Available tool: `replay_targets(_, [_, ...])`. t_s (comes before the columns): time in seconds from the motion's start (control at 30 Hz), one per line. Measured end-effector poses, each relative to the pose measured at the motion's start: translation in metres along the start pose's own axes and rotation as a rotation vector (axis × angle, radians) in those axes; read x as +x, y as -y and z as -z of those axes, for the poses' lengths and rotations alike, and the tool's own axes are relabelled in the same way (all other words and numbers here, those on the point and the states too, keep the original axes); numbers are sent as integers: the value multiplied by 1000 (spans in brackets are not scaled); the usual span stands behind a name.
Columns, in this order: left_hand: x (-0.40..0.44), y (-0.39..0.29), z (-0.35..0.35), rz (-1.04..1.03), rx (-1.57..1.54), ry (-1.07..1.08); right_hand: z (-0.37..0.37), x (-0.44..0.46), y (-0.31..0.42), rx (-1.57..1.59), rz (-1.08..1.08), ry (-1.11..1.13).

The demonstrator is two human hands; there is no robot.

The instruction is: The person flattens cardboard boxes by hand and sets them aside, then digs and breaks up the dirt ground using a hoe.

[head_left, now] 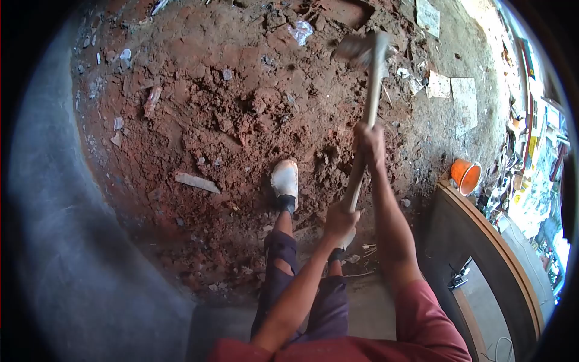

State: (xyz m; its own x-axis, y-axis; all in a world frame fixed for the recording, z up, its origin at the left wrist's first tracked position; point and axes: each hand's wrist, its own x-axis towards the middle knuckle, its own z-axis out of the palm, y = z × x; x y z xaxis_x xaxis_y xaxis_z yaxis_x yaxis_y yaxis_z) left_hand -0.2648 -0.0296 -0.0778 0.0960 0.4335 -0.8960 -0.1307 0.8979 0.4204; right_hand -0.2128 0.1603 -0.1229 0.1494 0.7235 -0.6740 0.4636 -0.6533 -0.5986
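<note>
Both my hands are wrapped round the wooden handle of a hoe-like tool (374, 90). My left hand (341, 222) grips the lower end of the handle, close to my body. Further up the handle, my right hand (370, 143) is closed round it. The tool's head (357, 49) is blurred and sits at the top of the view, above the ground. Loose, broken reddish soil (235, 114) lies beneath and to the left of the tool. My shoe (284, 178) rests on the soil, with the other shoe partly hidden behind my left hand.
An orange bucket (465, 176) lies at the right beside a wood-edged frame (497, 232). A grey wall (54, 187) curves along the left. Flat pale sheets (464, 104), a plastic scrap (300, 32) and a flat strip (197, 183) lie on the ground.
</note>
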Motion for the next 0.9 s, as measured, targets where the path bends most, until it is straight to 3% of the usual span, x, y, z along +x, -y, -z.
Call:
replay_targets(0.03, [-20,14,-7,44,-13,-25,-15,-2,-51,-116,-147,-25])
replay_targets(0.1, [-77,79,-40,117,-192,-174,-20,-4,-260,-32,277,167])
replay_targets(0.13, [-106,99,-49,165,-184,-139,-10,-60,-204,-109,29,146])
replay_targets(0.17, [-126,133,-62,363,-457,3,0,-121,-136,-185,-221,137])
replay_targets(0.23, [-156,140,-65,589,-719,153,23,-159,-121,-54,-333,165])
replay_targets(0.27, [-160,134,-70,264,-515,22,27,-155,-112,-54,-325,159])
replay_targets(0.37, [-122,142,-78,-341,-25,-214,43,-131,-65,54,-150,71])
replay_targets(0.4, [-99,119,-62,-344,31,-167,43,-108,-48,65,-45,55])
replay_targets(0.47, [-61,21,-14,-121,-105,-4,37,-71,-1,127,54,4])
replay_targets(0.57, [-4,52,-16,-228,16,-86,18,-15,-9,162,125,32])
replay_targets(0.63, [-22,62,-23,51,262,-47,3,-7,-110,623,-276,272])
replay_targets(0.7, [-81,129,-51,260,-183,-57,-6,-60,-175,257,-285,176])
replay_targets(0.73, [-111,164,-49,254,-101,-25,-11,-87,-206,77,-305,135])
replay_targets(0.8, [-110,163,-47,220,-35,-5,1,-133,-167,88,-309,40])
replay_targets(0.83, [-126,166,-49,211,-60,33,16,-140,-166,212,-270,103])
replay_targets(0.9, [-146,130,-47,72,-63,17,35,-145,-93,201,-308,41])
